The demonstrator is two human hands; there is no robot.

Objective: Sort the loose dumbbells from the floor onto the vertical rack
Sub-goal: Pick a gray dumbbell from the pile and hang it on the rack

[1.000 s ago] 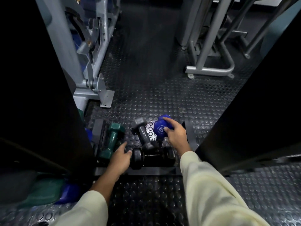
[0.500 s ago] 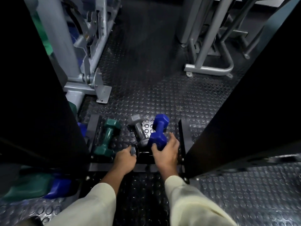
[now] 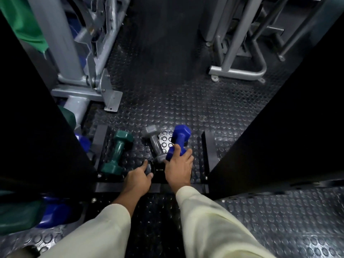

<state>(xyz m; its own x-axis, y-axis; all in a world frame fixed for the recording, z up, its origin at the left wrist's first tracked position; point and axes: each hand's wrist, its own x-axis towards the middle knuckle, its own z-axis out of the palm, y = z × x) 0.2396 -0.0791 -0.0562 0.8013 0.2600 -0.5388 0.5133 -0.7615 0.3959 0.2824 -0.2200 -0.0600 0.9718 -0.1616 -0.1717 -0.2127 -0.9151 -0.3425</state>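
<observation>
the right hand has its fingers and thumb curled round the near head of the blue dumbbell, grasping it; the far head tilts up and away, so it looks partly lifted off the floor, though whether the near end is clear of it cannot be told. the left hand is curled over the end of a black dumbbell that lies crosswise just in front of both wrists; most of that weight is hidden under the hands, and the grip looks like a hold rather than a light touch, but how firm it is cannot be told.

just beside the blue one, touching or nearly touching it, lies a grey dumbbell, untouched. further left, apart from it, a green dumbbell lies on the studded rubber, also untouched. all 4 sit between 2 low black bars that look like the foot of the rack, whose dark uprights fill both sides of the view.

my reading: the task is somewhere in the middle. green and blue shapes at the lower left and behind the left upright look like weights already stowed, though they are too dark to be sure. 4 loose dumbbells are left, 2 in hand and not yet racked, 2 waiting. grey machine frames stand beyond.
</observation>
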